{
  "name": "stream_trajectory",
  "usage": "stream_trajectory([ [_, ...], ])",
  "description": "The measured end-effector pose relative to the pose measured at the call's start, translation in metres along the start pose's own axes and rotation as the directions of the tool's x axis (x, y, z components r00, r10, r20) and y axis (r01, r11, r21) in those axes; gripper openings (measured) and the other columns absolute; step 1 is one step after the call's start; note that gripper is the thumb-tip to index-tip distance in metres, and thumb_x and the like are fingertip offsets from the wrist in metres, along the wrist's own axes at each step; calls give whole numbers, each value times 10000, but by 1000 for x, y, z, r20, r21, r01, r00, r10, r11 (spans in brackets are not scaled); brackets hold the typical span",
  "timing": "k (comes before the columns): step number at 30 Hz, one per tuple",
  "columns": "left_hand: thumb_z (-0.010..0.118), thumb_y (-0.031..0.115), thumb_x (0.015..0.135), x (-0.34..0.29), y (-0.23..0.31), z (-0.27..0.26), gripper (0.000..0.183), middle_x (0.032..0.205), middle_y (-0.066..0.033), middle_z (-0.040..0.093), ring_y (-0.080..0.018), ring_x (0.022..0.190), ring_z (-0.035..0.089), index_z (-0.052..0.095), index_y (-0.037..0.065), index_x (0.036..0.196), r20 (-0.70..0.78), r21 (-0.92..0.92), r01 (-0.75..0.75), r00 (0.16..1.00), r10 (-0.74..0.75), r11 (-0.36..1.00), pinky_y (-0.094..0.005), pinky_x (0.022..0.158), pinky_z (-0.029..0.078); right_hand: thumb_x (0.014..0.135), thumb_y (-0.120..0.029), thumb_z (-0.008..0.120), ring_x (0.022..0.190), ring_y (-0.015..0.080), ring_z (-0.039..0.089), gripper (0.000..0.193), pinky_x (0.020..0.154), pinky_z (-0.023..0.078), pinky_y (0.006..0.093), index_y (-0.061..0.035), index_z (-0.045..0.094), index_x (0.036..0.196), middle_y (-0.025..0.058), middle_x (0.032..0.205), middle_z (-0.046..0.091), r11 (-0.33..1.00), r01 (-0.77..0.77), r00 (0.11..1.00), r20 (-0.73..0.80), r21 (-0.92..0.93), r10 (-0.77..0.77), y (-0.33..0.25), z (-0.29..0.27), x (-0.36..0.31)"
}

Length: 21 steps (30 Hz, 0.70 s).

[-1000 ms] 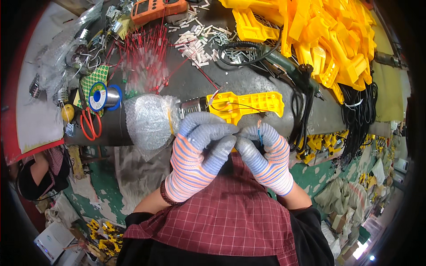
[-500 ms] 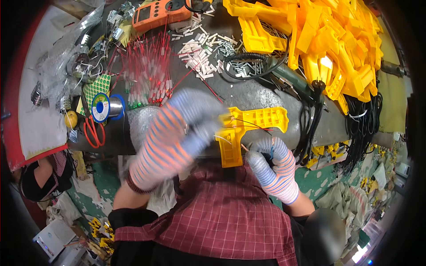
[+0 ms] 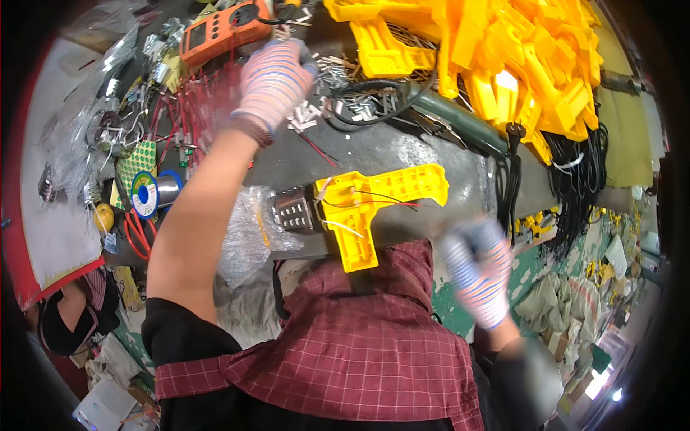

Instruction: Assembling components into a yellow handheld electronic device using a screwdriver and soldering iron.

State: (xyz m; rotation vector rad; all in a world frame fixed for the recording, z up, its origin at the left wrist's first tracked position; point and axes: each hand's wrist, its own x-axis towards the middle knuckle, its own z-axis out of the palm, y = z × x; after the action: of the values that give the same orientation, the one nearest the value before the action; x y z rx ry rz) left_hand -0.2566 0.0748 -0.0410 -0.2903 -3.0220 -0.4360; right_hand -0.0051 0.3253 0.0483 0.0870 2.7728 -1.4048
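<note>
In front of me, at the bench's near edge, lies a yellow plastic gun-shaped housing half (image 3: pixel 381 201). A slotted metal tube (image 3: pixel 296 210) sticks out of its left end, and thin black, red and white wires lie across it. My left hand (image 3: pixel 277 79), in a striped knit glove, reaches far over a scatter of small white pieces (image 3: pixel 305 115). Its fingers bend down in a pinch; whatever is between them is hidden. Off to the right of the housing, apart from it, my gloved right hand (image 3: pixel 478 266) is smeared by motion.
Yellow housings (image 3: pixel 496 57) are heaped at the back right, near black cords (image 3: pixel 575 187). An orange meter (image 3: pixel 224 32) stands at the back left. Red-wired parts (image 3: pixel 201 108), a solder spool (image 3: pixel 145 195), red-handled scissors (image 3: pixel 136 233) and bubble wrap (image 3: pixel 248 237) lie on the left.
My left hand has gone from the housing up and away to the white pieces, uncovering the metal tube. My right hand has drawn back rightward from the housing and its wires.
</note>
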Motion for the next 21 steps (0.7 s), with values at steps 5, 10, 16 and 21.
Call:
stream_trajectory([
  [5, 627, 285, 879, -4, -13, -10, 243, 1015, -166, 683, -341, 984, 645, 667, 100, 1031, -22, -363, -30, 999, 24, 931, -407, 863, 493, 952, -135, 607, 739, 58, 518, 226, 580, 369, 175, -33, 672, 1143, 10, 878, 597, 714, 169, 609, -498, -679, -618, 6, -139, 43],
  [10, 646, 238, 890, -70, -9, -43, 245, 1005, -153, 682, -283, 945, 661, 643, 49, 1047, -120, -452, -44, 993, -12, 891, -363, 845, 497, 895, -124, 652, 853, 163, 646, 224, 723, 508, 298, -28, 649, 1096, 95, 977, 667, 935, 354, 902, -253, -34, -351, -30, -65, 43],
  [16, 674, -20, 853, -194, 39, -76, 198, 1015, -123, 662, -130, 829, 618, 536, 33, 985, 9, -985, 29, 993, -120, 168, -274, 760, 515, 857, -65, 698, 687, 208, 681, 78, 643, 521, 300, -52, 657, 922, 97, 797, 683, 862, 164, 954, 146, 480, -262, -15, 44, 13],
  [21, 692, -30, 849, -239, 53, -70, 202, 1022, -133, 688, -152, 869, 651, 560, 27, 991, 46, -958, 48, 999, -14, 283, -278, 770, 522, 873, -143, 688, 635, 133, 594, 103, 618, 475, 283, -49, 667, 912, 52, 751, 647, 939, 30, 929, 338, 341, -152, -21, 33, 11],
])
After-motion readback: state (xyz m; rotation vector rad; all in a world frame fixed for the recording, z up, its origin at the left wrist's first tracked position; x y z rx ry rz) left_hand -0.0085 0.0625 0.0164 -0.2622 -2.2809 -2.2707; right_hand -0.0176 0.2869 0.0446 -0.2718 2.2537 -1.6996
